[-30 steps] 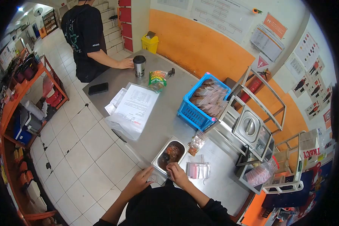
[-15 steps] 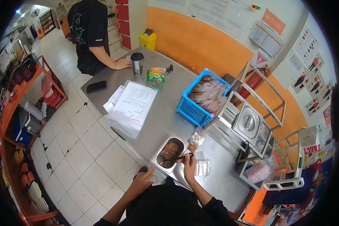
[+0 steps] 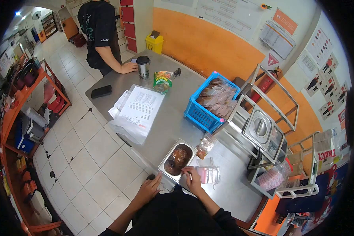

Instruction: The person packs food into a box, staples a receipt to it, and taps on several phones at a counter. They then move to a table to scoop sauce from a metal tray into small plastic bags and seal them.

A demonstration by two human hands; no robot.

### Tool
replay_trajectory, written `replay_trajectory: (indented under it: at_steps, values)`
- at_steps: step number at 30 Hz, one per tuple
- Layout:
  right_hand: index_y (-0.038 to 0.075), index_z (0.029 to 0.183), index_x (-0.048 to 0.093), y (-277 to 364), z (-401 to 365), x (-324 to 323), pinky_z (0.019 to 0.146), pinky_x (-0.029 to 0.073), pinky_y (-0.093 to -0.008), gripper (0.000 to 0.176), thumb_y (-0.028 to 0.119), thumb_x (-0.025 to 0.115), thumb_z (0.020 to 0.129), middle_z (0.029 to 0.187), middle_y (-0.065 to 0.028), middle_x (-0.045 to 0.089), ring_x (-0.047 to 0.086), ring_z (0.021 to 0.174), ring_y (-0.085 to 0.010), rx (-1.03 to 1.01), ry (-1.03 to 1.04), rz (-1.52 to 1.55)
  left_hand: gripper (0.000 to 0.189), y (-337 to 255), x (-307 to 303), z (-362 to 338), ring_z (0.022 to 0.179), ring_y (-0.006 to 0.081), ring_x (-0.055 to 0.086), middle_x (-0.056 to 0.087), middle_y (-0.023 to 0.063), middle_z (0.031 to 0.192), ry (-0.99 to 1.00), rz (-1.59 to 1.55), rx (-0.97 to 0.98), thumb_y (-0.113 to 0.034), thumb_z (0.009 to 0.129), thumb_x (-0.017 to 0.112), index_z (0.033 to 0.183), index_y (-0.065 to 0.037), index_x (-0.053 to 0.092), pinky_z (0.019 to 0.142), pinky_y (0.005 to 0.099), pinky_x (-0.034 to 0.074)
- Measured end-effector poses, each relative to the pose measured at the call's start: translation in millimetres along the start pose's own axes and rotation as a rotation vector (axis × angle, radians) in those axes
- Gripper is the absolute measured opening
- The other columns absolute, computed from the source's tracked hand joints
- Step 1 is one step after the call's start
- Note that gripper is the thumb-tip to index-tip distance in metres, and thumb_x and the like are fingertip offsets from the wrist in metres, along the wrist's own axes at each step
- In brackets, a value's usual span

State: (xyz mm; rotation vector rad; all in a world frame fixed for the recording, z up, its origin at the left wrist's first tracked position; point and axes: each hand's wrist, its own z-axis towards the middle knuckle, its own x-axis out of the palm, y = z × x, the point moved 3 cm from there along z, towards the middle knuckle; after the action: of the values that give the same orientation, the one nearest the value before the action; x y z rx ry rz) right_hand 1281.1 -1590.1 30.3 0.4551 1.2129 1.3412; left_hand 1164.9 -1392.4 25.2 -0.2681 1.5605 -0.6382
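Steel tabletop (image 3: pixel 173 122), metal pan (image 3: pixel 185 144) just beside left fingers (image 3: pixel 156 181), right fingers (image 3: pixel 189 172) — both curled, hold unclear

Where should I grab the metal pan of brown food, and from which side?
Probably the long left rim of the metal pan, coming from the left with the left hand. The pale rim frames an open top, so gripping there should stay clear of the food. Bare tabletop borders that side, while clear bags lie to the right.
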Motion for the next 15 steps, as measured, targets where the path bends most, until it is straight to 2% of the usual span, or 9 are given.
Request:
replay_trajectory:
  at_steps: [2,5,11,15]
  values:
    - [-0.002,0.1,0.055,14.8,1.8,2.4,0.07,0.051,-0.0315,0.012,0.002,0.045,0.097,0.087,-0.014,0.063,0.066,0.077,-0.0197,-0.121,0.07,-0.081,0.076,-1.8,-1.7,0.1,0.107,0.0267,0.057,0.03,0.0135,0.151,-0.01,0.005,0.006,-0.014,0.074,0.071,0.14,0.003,0.036,0.094,0.039,0.043]
    - [-0.003,0.099,0.053,4.2,-7.1,7.3,0.07,0.051,-0.031,0.013,0.007,0.045,0.099,0.085,-0.0132,0.062,0.066,0.075,-0.0182,0.282,-0.031,0.217,0.077,-4.5,-5.7,1.0,0.107,0.0266,0.057,0.031,0.0136,0.151,-0.013,0.011,0.01,-0.014,0.074,0.071,0.14,0.003,0.036,0.094,0.039,0.043]
    - [-0.001,0.095,0.051,-30.3,-4.0,4.8,0.063,0.052,-0.0306,0.027,0.025,0.045,0.102,0.084,-0.01,0.06,0.062,0.067,-0.0165,0.511,-0.336,0.649,0.072,-7.2,-9.2,1.6,0.107,0.0267,0.056,0.031,0.0132,0.151,-0.009,-0.003,0.005,-0.013,0.074,0.072,0.137,0.003,0.04,0.093,0.039,0.043]
    - [0.004,0.093,0.051,-47.4,-2.1,-6.1,0.062,0.053,-0.0305,0.027,0.029,0.051,0.099,0.079,-0.0086,0.059,0.061,0.064,-0.018,0.613,-0.448,0.733,0.067,-5.2,-6.5,2.1,0.107,0.0267,0.056,0.031,0.0127,0.151,-0.025,-0.006,0.007,-0.013,0.074,0.072,0.132,0.003,0.044,0.093,0.0397,0.043]
